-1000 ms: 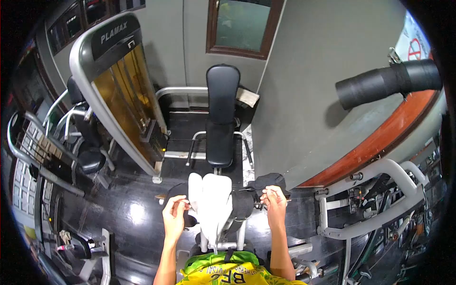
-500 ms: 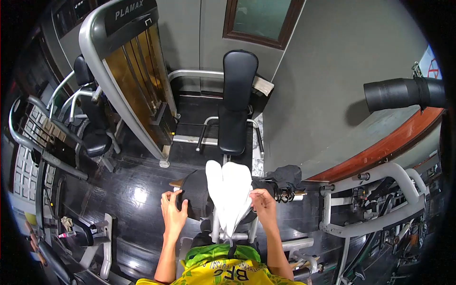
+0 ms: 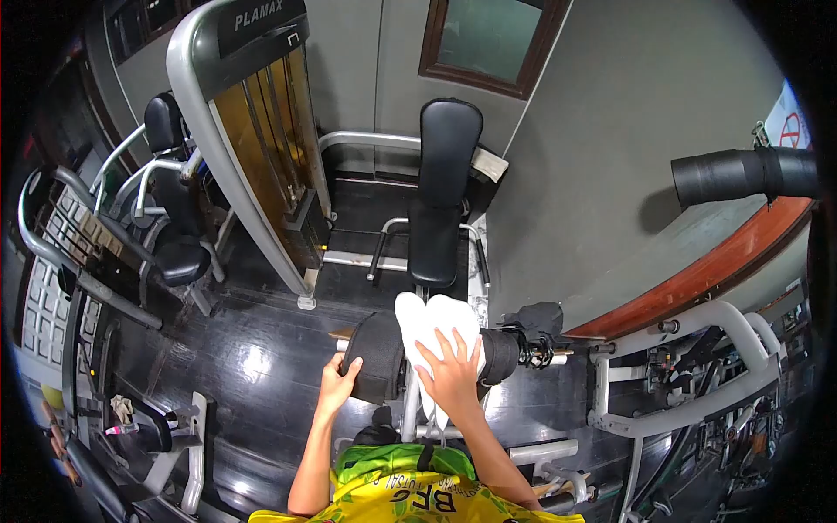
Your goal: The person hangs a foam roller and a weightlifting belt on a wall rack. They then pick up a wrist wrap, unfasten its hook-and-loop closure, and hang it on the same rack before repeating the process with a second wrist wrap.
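Observation:
A white cloth (image 3: 414,324) with two rounded ends lies across the middle of a padded bar in front of me. My right hand (image 3: 452,370) rests flat on it with the fingers spread. To its left is a wide black fabric wrap (image 3: 377,349), whose left edge my left hand (image 3: 338,383) grips, thumb on top. The fingers under that edge are partly hidden. A black roll pad (image 3: 500,356) shows at the right of the cloth.
Beyond stands a black padded seat (image 3: 433,248) beside a PLAMAX weight machine (image 3: 235,131). A dark bag (image 3: 534,321) hangs at the bar's right end. Grey metal frames (image 3: 689,418) stand at right, more equipment (image 3: 179,261) at left.
My right hand has moved from the cloth's right edge onto its top and flattened there. My left hand has closed on the black wrap's edge. The view has shifted slightly.

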`<state>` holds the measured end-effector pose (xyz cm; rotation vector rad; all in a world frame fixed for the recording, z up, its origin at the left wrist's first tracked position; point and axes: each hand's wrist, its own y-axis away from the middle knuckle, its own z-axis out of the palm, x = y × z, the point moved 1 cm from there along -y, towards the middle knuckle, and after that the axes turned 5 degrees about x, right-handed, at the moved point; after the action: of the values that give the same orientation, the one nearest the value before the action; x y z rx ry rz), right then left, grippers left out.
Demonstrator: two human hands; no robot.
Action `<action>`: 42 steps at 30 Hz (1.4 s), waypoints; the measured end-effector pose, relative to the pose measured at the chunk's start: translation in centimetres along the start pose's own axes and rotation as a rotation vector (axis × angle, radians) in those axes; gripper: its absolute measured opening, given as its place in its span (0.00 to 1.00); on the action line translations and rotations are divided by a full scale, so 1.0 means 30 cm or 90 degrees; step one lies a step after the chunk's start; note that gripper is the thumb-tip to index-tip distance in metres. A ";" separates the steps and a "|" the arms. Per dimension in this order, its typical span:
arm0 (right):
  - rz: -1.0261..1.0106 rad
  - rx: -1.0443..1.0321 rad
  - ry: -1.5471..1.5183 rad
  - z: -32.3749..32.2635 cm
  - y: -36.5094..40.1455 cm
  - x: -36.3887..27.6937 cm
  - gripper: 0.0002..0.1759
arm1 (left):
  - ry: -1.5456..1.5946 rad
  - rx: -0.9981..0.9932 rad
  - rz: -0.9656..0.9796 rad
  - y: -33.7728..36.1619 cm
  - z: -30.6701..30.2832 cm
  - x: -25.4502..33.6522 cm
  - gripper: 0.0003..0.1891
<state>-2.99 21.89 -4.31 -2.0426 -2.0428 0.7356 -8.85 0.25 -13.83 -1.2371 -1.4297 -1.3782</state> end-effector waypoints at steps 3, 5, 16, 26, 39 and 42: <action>0.004 -0.027 -0.003 0.056 0.028 0.020 0.21 | 0.097 -0.001 -0.050 0.011 0.017 0.054 0.10; 0.011 -0.018 0.008 0.058 0.034 0.020 0.22 | 0.114 0.010 -0.034 0.014 0.016 0.045 0.10; 0.030 -0.028 0.026 0.045 0.025 -0.004 0.22 | 0.206 0.105 0.035 0.065 -0.095 0.219 0.07; 0.054 -0.030 0.017 0.071 0.003 -0.007 0.15 | 0.206 0.211 0.091 0.131 -0.281 0.338 0.05; 0.089 0.000 0.009 0.040 -0.012 -0.039 0.19 | 0.232 0.312 0.150 0.190 -0.390 0.333 0.09; 0.098 0.014 0.001 0.024 -0.024 -0.054 0.19 | 0.214 0.325 0.149 0.198 -0.420 0.302 0.10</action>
<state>-3.86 20.21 -4.24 -2.2054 -1.8836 0.7775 -6.22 -11.47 -2.37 -0.7691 -1.2468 -0.9290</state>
